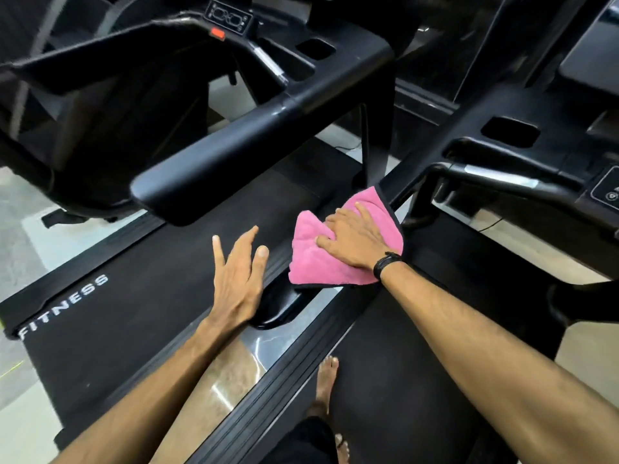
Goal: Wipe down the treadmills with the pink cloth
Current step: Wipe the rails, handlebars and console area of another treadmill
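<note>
A pink cloth (321,262) lies over the black handrail (281,303) between two treadmills. My right hand (355,239) presses flat on the cloth with straight, spread fingers; a black band sits on that wrist. My left hand (239,272) hovers open just left of the cloth, fingers spread, above the belt of the left treadmill (110,306), which carries the word FITNESS. The right treadmill's belt (395,380) runs under my right forearm.
The left treadmill's thick black handlebar (207,182) juts out above the belt, close over both hands. The right treadmill's console (522,152) and silver grip stand at upper right. My bare feet (326,383) stand on the right treadmill. Tiled floor shows between the machines.
</note>
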Tool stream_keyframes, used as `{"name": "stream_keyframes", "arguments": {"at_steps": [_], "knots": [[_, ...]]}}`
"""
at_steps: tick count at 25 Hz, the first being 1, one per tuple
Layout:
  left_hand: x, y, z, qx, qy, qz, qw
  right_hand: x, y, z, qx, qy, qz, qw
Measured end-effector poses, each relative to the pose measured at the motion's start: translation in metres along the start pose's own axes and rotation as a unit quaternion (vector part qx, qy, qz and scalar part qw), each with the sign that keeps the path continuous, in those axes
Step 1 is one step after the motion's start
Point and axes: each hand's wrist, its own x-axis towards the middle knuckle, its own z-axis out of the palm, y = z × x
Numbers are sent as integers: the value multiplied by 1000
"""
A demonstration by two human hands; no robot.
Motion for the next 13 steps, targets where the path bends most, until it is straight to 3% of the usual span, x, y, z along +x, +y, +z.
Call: {"name": "stream_keyframes", "arguments": {"at_steps": [5,13], "knots": [[-29,-12,-35,-13,-1,13,1000,-31,-55,21,-8,13,0,1000],[-38,-30,-57,-63,-87,115,988,-47,-108,40,10,44,145,988]]}}
